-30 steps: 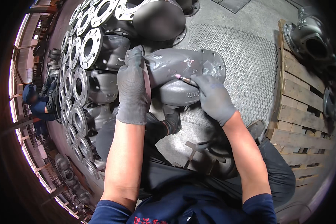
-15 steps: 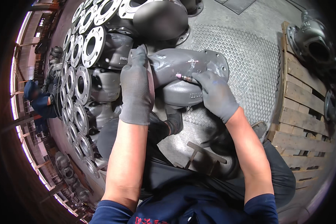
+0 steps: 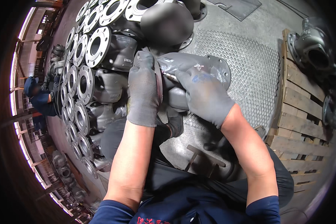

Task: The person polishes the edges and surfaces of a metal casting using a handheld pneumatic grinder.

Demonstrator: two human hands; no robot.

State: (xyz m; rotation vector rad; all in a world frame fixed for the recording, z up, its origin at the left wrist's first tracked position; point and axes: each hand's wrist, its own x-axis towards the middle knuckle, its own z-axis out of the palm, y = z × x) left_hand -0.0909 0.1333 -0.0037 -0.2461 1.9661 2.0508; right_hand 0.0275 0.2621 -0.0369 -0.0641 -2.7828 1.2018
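Between my hands lies a grey flanged cast valve body (image 3: 184,59), on its side, with shiny scuffed patches and a small reddish mark. My gloved left hand (image 3: 143,91) is closed over the rim of its left flange. In my gloved right hand (image 3: 207,95) is a slim pink-tipped metal tool (image 3: 170,76), gripped by the fingers. Its tip points left, close to the inner side of that flange. Whether the tip touches the casting, I cannot tell. My right hand covers much of the casting's near side and the tool's rear end.
Several flanged castings (image 3: 98,46) stand stacked at the left. Diamond-pattern metal mesh (image 3: 250,63) covers the floor beyond the casting. A wooden pallet (image 3: 302,123) at the right bears more castings (image 3: 313,46). A metal stand (image 3: 205,156) is near my legs. Another person (image 3: 39,97) is far left.
My right hand has moved left with the tool, bringing its pink tip from the casting's middle to the left flange. My left hand and the casting have shifted slightly right in the picture.
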